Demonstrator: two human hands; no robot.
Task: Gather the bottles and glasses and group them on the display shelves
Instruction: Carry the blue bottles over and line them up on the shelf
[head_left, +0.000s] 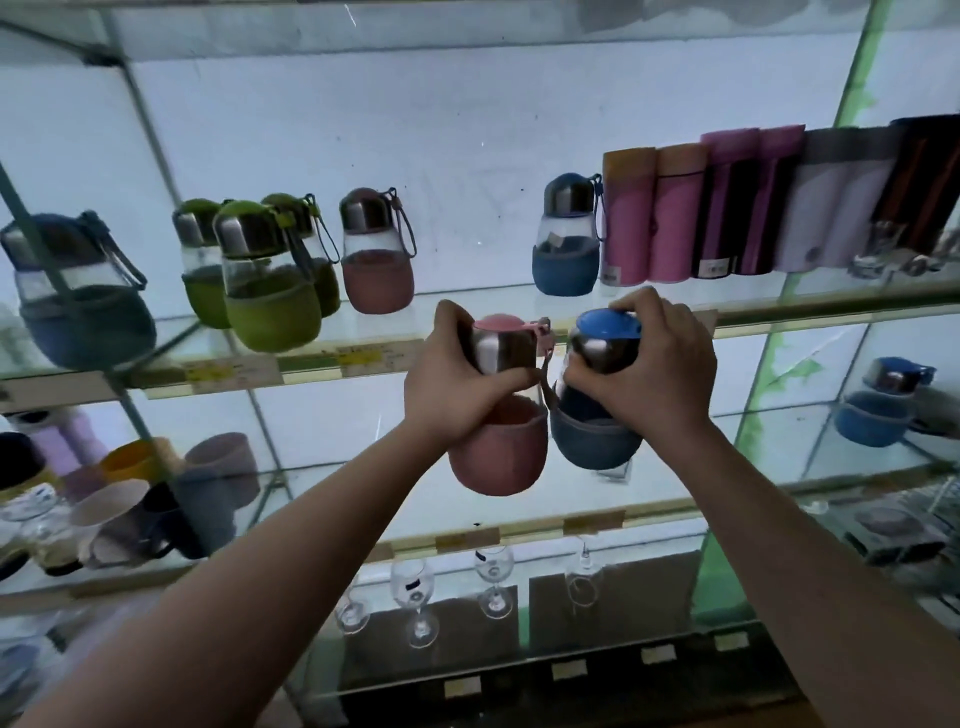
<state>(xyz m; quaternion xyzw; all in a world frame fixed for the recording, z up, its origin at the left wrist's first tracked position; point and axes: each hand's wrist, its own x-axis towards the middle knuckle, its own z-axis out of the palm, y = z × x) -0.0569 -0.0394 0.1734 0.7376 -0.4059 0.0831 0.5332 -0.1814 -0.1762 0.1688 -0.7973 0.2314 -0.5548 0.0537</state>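
Left hand (457, 384) grips the pink bottle (498, 415) around its steel cap, right hand (654, 374) grips the blue bottle (597, 410) the same way. Both bottles are in the air, side by side, just below the upper glass shelf (753, 312). Beyond: green bottles (265, 275), a pink shelved bottle (376, 254), a blue shelved bottle (566, 239) and tall flasks (727, 208). Risk: the two glass bodies knock together, or a cap loosens under the cap-only hold and the bottle drops.

Single view: wide-angle camera on person's head. Faces forward at glass display shelves (301, 364), close, shelves filling frame edge to edge. Lens bows straight shelf lines near borders.
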